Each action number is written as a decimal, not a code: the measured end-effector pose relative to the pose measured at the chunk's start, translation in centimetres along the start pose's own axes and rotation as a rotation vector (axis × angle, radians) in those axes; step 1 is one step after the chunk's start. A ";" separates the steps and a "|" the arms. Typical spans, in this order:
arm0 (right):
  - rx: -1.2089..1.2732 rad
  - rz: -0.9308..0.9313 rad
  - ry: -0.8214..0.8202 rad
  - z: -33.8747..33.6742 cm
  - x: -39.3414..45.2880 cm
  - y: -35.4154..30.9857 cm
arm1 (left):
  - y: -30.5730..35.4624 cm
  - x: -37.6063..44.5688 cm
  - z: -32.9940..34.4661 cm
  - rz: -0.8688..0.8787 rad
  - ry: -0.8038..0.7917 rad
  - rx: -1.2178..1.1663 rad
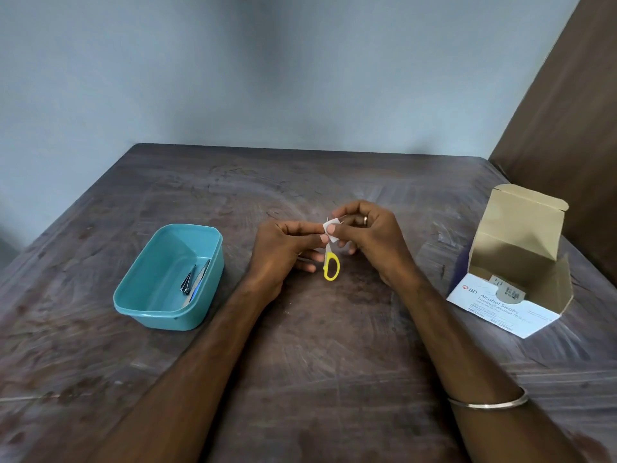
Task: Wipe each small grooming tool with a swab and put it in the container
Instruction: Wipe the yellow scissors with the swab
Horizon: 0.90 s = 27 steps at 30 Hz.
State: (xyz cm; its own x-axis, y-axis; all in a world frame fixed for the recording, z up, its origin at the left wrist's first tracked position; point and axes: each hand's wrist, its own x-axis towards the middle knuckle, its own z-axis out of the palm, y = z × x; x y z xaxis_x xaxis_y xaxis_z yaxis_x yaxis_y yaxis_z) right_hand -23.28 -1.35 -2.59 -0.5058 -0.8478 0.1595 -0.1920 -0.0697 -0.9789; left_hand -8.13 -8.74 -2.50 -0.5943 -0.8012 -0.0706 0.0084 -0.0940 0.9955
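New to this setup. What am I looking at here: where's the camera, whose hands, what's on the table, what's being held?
There is no robot here. A person wears one wide-angle camera on the head, looking forward and down, so the two arms coming in from the bottom edge are their own.

The left hand and the right hand meet over the middle of the wooden table. Between them they hold small scissors with a yellow handle hanging downward, and the right hand's fingers pinch a small white swab at the blade end, which the fingers hide.

To the left stands a teal container with a few metal grooming tools lying in it. To the right sits an open cardboard box of alcohol swabs.
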 end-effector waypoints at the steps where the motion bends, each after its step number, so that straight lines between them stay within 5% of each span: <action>1: 0.001 0.006 -0.005 -0.1 0.0 0.0 | 0.1 0.0 0.0 -0.004 -0.006 0.002; 27: -0.047 0.067 -0.105 -0.4 -0.1 -0.1 | 0.7 -0.1 -0.3 0.045 -0.035 0.018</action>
State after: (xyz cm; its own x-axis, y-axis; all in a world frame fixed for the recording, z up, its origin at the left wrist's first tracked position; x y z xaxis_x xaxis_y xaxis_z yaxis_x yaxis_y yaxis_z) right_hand -23.49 -1.02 -2.44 -0.4285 -0.9002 0.0776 -0.2015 0.0115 -0.9794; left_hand -7.88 -8.92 -1.84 -0.6217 -0.7829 -0.0238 0.0215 -0.0474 0.9986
